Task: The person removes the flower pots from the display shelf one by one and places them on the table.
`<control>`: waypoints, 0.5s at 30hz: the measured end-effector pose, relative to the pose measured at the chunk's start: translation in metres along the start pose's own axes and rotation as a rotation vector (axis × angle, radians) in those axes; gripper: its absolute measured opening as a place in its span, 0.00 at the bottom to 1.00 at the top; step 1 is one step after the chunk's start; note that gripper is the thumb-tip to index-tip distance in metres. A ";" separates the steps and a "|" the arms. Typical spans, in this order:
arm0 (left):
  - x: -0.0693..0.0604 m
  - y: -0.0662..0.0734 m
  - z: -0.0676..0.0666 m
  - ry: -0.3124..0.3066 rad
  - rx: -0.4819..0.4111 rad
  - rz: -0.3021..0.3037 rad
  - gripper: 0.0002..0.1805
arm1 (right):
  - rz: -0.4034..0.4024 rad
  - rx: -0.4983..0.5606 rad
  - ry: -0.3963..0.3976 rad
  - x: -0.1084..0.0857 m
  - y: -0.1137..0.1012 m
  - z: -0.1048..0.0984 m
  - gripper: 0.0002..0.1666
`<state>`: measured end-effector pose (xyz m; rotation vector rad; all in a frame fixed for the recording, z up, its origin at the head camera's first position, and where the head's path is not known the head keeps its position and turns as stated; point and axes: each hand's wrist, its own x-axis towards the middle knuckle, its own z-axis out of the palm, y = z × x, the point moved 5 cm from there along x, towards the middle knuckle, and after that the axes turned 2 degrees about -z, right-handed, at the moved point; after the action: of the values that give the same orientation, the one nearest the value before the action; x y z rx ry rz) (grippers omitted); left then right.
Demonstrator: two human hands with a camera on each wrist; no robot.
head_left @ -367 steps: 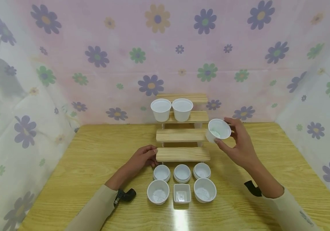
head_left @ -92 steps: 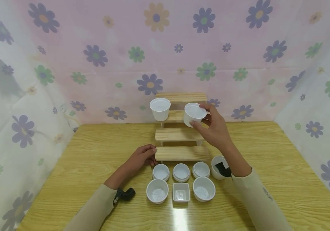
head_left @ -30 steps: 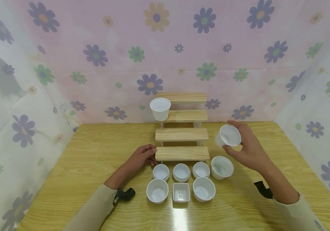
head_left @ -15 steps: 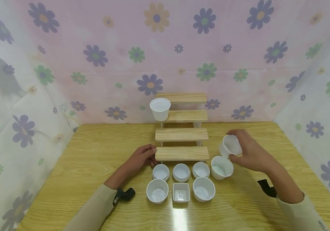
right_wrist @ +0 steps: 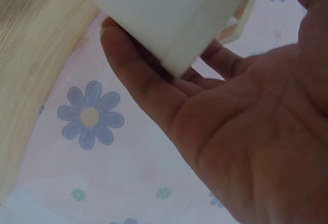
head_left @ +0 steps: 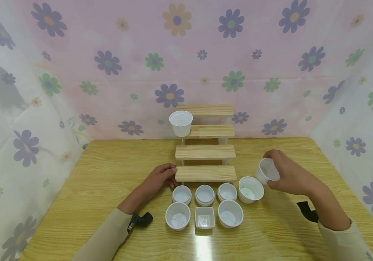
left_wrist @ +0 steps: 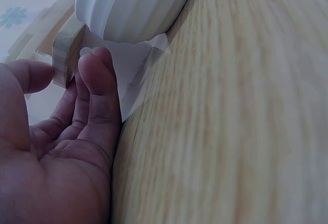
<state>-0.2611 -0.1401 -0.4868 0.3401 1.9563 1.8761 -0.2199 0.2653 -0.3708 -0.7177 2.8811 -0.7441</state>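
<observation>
A stepped wooden display stand [head_left: 206, 174] with white legs is in the middle of the head view. My left hand [head_left: 158, 179] grips the left end of its lowest plank; in the left wrist view the thumb lies against the plank's end [left_wrist: 66, 49]. My right hand [head_left: 290, 174] holds a white plastic cup [head_left: 268, 171] by its sides, tilted and low over the table. Whether its base touches the wood cannot be seen. Just left of it stands another white cup [head_left: 251, 189]. One more white cup [head_left: 181, 123] sits at the left on the stand's second plank from the top.
In front of the stand are small round white bowls [head_left: 205, 194] in a row. Nearer the person are two larger round bowls [head_left: 178, 216] and a square white dish [head_left: 205, 217]. A flowered cloth [head_left: 124, 87] hangs behind the wooden table [head_left: 114, 156].
The cup first held by the right hand now stands on the table. A second cup has left the stand's right side and been lowered, rightward, beside it. The left hand has stayed.
</observation>
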 end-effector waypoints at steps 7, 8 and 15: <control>0.000 -0.001 0.000 -0.002 -0.003 0.000 0.18 | 0.034 0.005 -0.117 -0.002 0.004 0.004 0.45; 0.000 -0.001 0.000 -0.002 -0.002 0.001 0.18 | 0.038 0.007 -0.133 -0.002 0.005 0.005 0.45; 0.000 0.000 0.000 -0.005 0.004 0.012 0.19 | 0.039 -0.001 -0.183 -0.004 0.009 0.010 0.45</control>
<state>-0.2611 -0.1402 -0.4866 0.3583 1.9594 1.8775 -0.2186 0.2695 -0.3835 -0.6891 2.7229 -0.6366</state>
